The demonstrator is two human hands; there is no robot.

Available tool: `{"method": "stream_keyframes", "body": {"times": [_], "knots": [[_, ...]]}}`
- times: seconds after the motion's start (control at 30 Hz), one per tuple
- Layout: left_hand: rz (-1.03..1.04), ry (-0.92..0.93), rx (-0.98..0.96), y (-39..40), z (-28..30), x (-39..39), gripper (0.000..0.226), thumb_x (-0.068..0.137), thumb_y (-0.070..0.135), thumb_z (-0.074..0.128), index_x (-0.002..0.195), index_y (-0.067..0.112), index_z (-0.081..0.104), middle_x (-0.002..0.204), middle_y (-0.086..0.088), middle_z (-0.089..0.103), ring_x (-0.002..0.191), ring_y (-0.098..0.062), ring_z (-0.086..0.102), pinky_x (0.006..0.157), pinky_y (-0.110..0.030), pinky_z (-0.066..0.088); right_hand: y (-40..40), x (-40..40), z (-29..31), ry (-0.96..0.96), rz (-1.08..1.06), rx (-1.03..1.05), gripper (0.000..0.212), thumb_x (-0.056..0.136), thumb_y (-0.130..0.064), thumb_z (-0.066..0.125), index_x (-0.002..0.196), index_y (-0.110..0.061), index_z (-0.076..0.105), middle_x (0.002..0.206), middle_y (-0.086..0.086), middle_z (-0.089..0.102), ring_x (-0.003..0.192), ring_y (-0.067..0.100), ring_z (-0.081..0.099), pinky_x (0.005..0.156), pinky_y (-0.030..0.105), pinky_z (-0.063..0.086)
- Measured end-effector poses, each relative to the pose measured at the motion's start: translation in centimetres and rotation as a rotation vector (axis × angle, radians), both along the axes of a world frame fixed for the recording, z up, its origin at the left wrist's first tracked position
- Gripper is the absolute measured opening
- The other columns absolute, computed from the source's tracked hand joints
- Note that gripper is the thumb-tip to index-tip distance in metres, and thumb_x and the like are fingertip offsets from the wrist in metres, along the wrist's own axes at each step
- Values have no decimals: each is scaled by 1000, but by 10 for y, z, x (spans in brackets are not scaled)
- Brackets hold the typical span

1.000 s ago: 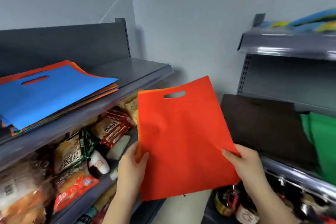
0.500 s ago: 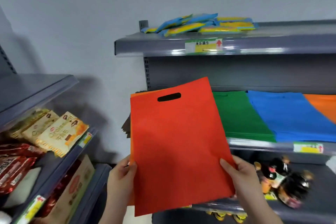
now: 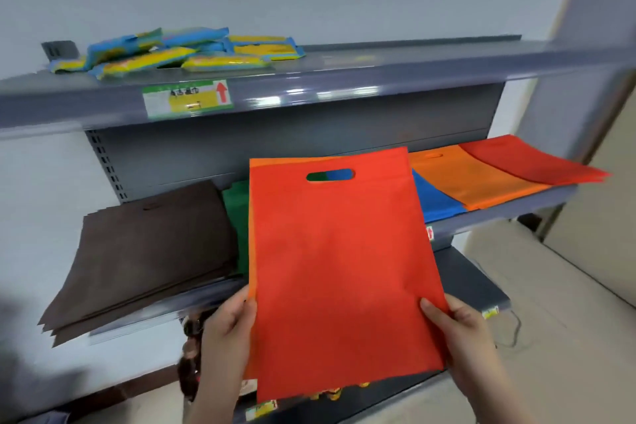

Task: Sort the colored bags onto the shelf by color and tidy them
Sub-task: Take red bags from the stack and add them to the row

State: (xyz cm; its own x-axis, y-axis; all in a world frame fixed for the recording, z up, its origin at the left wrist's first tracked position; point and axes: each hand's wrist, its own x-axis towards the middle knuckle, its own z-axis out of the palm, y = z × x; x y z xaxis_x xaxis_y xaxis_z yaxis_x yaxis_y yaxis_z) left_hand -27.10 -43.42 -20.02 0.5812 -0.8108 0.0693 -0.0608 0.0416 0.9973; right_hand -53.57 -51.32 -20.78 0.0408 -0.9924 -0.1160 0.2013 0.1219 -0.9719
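**Between our hands, a red bag before the shelf**

Between our two hands hangs a red bag [image 3: 344, 272], upright, its handle slot at the top. Our left hand [image 3: 225, 334] grips its lower left edge, thumb on the front and fingers curled behind. Our right hand [image 3: 461, 334] pinches the lower right edge the same way, thumb lying on the red face. Just behind the red bag, along the edge our left hand holds, we see a strip of an orange bag [image 3: 252, 251] pressed against it; how much of it lies behind we cannot tell.

Beyond the grip runs the middle shelf [image 3: 499, 213] with sorted stacks. Left of our left hand lies the brown stack [image 3: 144, 251], its corners hanging over the shelf lip. Next to it, mostly hidden behind the held bag, is the green stack [image 3: 237, 217]. Past our right hand's side come the blue stack [image 3: 433, 200], then the orange stack [image 3: 471, 179], then the red stack [image 3: 526, 162] at the far end. Through the handle slot we see green and blue.

Above the grip, the top shelf [image 3: 378, 79] carries blue and yellow packets [image 3: 179, 52] and a price label [image 3: 187, 98] on its front edge.
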Motion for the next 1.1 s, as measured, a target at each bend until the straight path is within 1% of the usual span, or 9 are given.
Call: {"method": "stream_keyframes", "body": {"times": [0.07,0.17,0.23,0.43,0.53,0.63,0.77,0.97,1.1], "knots": [[-56,20,-10,-25,1,-6,28,96,13,50,112,28,67,90,20,72,87,1,66,73,-16,51,-7,-13,3,-12,-64,-3,12,89,-2,56,90,0,68,74,10,71,59,14,64,50,23,51],[-163,41,19,-62,0,-11,32,96,18,50,126,19,61,116,8,67,109,-14,62,96,-41,49,-19,-30,11,-59,-138,-5,14,89,-1,54,89,-5,68,73,7,72,59,12,65,51,21,53],[-193,55,6,-86,-1,-14,34,94,21,51,128,19,59,124,3,63,115,-19,59,101,-47,44,-28,-40,14,-112,-179,-7,16,89,-2,53,89,-8,68,73,5,73,58,11,66,51,20,53],[-251,28,-48,-144,1,-36,33,95,10,51,127,10,57,127,1,60,117,-14,55,106,-38,39,-51,-68,18,-192,-253,-17,25,74,-13,62,97,-7,67,82,7,73,66,13,68,57,22,55],[-264,15,-77,-167,1,-55,35,95,5,49,130,2,52,123,6,53,115,-9,49,100,-26,35,-62,-94,14,-219,-337,-23,19,84,-6,56,100,-7,66,81,5,74,64,11,68,54,21,54],[-288,21,-56,-187,2,-77,35,96,6,49,130,6,53,121,8,55,114,-8,52,103,-28,36,-75,-124,10,-218,-400,-29,25,75,-11,64,100,-10,66,80,3,74,63,11,68,53,22,55],[-269,41,-55,-210,9,-119,36,96,6,48,132,11,50,115,12,58,104,-2,54,90,-17,37,-99,-168,1,-247,-429,-31,19,91,-5,51,102,-9,65,81,3,73,64,10,68,54,20,54],[-140,55,-3,-247,12,-194,37,96,8,50,133,5,51,129,0,55,119,-14,50,102,-28,36,-147,-254,3,-271,-389,-1,21,94,-5,45,98,-11,64,78,-1,74,64,7,68,54,19,54],[-60,66,-14,-261,18,-247,36,97,13,49,133,11,51,122,10,54,115,-10,50,102,-29,36,-180,-319,9,-305,-364,31,23,96,-5,41,97,-11,63,77,-1,74,63,6,68,55,18,55]]}}
